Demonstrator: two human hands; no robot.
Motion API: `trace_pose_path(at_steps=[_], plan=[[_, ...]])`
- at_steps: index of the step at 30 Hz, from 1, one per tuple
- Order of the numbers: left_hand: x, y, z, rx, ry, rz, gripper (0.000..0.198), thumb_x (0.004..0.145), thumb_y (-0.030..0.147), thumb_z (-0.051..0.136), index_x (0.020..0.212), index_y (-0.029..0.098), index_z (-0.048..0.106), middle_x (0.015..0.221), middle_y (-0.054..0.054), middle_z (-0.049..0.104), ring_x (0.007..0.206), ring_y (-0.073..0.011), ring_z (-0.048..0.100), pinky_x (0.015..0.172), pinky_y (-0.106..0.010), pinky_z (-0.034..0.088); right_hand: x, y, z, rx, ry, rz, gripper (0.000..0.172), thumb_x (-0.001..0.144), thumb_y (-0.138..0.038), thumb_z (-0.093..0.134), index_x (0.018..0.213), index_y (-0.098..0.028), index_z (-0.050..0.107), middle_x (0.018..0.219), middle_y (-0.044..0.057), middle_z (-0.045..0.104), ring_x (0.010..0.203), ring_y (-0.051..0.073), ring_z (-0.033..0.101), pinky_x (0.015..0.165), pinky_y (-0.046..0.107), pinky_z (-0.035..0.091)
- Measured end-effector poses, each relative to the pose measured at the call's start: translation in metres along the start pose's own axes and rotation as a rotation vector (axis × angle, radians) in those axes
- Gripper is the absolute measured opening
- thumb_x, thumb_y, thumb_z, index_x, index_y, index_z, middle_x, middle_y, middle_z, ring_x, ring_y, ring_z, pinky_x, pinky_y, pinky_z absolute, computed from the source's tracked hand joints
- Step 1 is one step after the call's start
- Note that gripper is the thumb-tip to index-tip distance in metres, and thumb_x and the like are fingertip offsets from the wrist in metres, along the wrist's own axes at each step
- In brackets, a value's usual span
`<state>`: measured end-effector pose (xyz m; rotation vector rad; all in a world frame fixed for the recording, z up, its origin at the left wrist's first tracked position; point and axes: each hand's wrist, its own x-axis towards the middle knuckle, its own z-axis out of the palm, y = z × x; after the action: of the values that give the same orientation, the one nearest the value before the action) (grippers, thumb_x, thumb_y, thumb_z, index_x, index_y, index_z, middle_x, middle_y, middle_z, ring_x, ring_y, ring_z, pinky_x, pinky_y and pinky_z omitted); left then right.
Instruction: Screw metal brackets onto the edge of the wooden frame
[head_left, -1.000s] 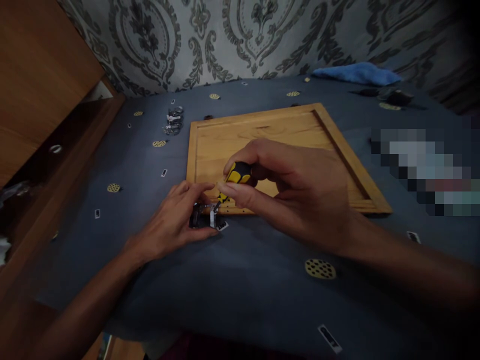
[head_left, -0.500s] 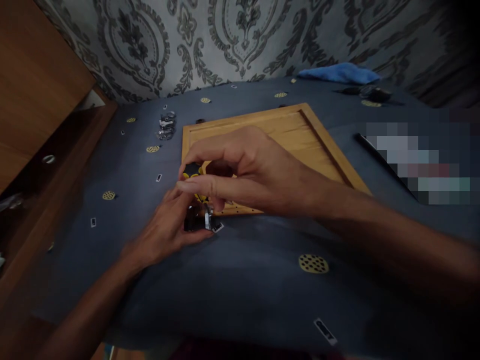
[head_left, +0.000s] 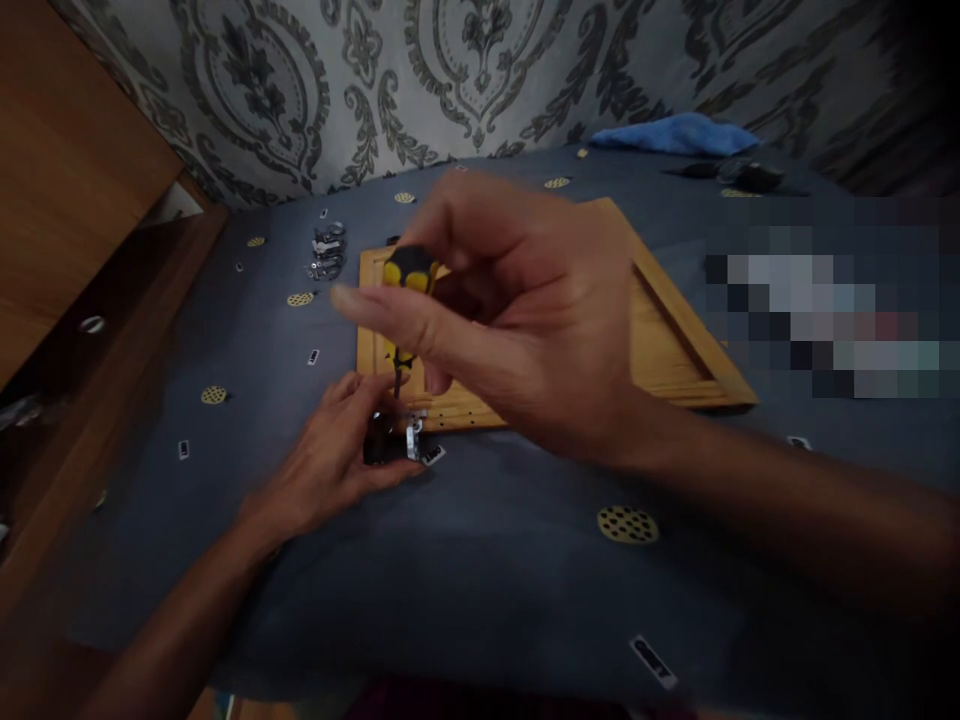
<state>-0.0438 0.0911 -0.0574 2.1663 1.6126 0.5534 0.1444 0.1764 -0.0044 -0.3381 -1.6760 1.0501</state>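
A black and yellow screwdriver (head_left: 409, 270) is in my right hand (head_left: 517, 310), upright between thumb and fingers, its shaft pointing down. Below its tip, a metal hinge (head_left: 413, 438) sits at the near left corner of a wooden panel (head_left: 667, 345). My left hand (head_left: 330, 455) is curled round that hinge, fingers on its far side and thumb on its near side. Part of the hinge is dark and shaded by the fingers. Whether the screwdriver tip touches a screw cannot be made out.
Several metal hinges (head_left: 328, 250) lie on the dark patterned cloth (head_left: 487, 570) behind the left hand. A blue cloth (head_left: 679, 134) and a dark tool (head_left: 750, 175) lie at the back right. A wooden cabinet (head_left: 67, 180) stands at the left.
My right hand has risen with the screwdriver, and its grip has opened somewhat, showing the shaft. My left hand has stayed at the hinge.
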Motion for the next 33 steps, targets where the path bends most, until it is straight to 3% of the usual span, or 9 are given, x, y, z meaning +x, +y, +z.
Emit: trace_pose_path(at_steps=[2, 7, 10, 16, 22, 28, 33], plan=[[-0.001, -0.001, 0.0, -0.014, 0.008, 0.016, 0.058, 0.086, 0.032, 0.081, 0.135, 0.027, 0.051, 0.112, -0.004, 0.067, 0.102, -0.0266, 0.064, 0.09, -0.044, 0.055, 0.003, -0.002, -0.003, -0.09, -0.005, -0.024, 0.035, 0.093, -0.035, 0.08, 0.075, -0.02, 0.054, 0.074, -0.004, 0.06, 0.056, 0.007, 0.054, 0.052, 0.022, 0.048], [-0.001, -0.002, 0.002, -0.012, -0.004, -0.001, 0.054, 0.086, 0.034, 0.081, 0.132, 0.026, 0.053, 0.11, -0.003, 0.068, 0.1, -0.0262, 0.064, 0.089, -0.043, 0.054, 0.002, 0.011, -0.005, -0.113, -0.128, 0.011, 0.05, 0.092, -0.062, 0.074, 0.074, -0.021, 0.05, 0.068, -0.005, 0.053, 0.058, 0.008, 0.052, 0.051, 0.022, 0.047], [-0.001, -0.001, 0.001, -0.004, -0.007, -0.006, 0.051, 0.084, 0.032, 0.081, 0.128, 0.026, 0.055, 0.11, -0.003, 0.067, 0.099, -0.026, 0.064, 0.088, -0.043, 0.054, -0.003, 0.015, -0.004, -0.092, -0.154, 0.089, 0.048, 0.095, -0.06, 0.07, 0.076, -0.02, 0.053, 0.071, -0.004, 0.056, 0.059, 0.008, 0.051, 0.054, 0.022, 0.045], [0.001, 0.004, -0.004, -0.021, -0.06, -0.037, 0.037, 0.088, 0.036, 0.077, 0.117, 0.025, 0.057, 0.11, -0.004, 0.068, 0.099, -0.0273, 0.064, 0.088, -0.045, 0.056, -0.007, 0.015, -0.001, -0.104, -0.16, 0.102, 0.044, 0.097, -0.056, 0.069, 0.076, -0.021, 0.052, 0.068, -0.004, 0.055, 0.064, 0.01, 0.055, 0.057, 0.022, 0.046], [0.001, 0.001, -0.002, -0.039, -0.041, -0.021, 0.037, 0.085, 0.034, 0.079, 0.114, 0.026, 0.058, 0.108, -0.003, 0.068, 0.098, -0.0269, 0.064, 0.085, -0.043, 0.055, -0.007, 0.017, -0.001, -0.148, -0.184, 0.102, 0.046, 0.099, -0.061, 0.064, 0.076, -0.022, 0.051, 0.065, -0.004, 0.057, 0.062, 0.011, 0.057, 0.054, 0.022, 0.045], [0.001, 0.0, -0.001, -0.018, -0.021, 0.013, 0.035, 0.086, 0.036, 0.078, 0.112, 0.025, 0.056, 0.105, -0.003, 0.068, 0.1, -0.028, 0.064, 0.085, -0.045, 0.057, -0.005, 0.012, -0.003, -0.169, -0.243, 0.093, 0.04, 0.103, -0.049, 0.063, 0.077, -0.02, 0.053, 0.067, -0.004, 0.058, 0.066, 0.01, 0.058, 0.06, 0.022, 0.048], [-0.002, -0.001, 0.001, -0.002, -0.007, -0.017, 0.031, 0.086, 0.037, 0.079, 0.105, 0.025, 0.056, 0.104, -0.004, 0.065, 0.095, -0.0258, 0.063, 0.078, -0.04, 0.056, 0.002, 0.006, -0.013, -0.138, -0.384, 0.059, 0.012, 0.103, -0.029, 0.064, 0.098, -0.018, 0.064, 0.088, -0.001, 0.069, 0.075, 0.009, 0.063, 0.069, 0.021, 0.051]])
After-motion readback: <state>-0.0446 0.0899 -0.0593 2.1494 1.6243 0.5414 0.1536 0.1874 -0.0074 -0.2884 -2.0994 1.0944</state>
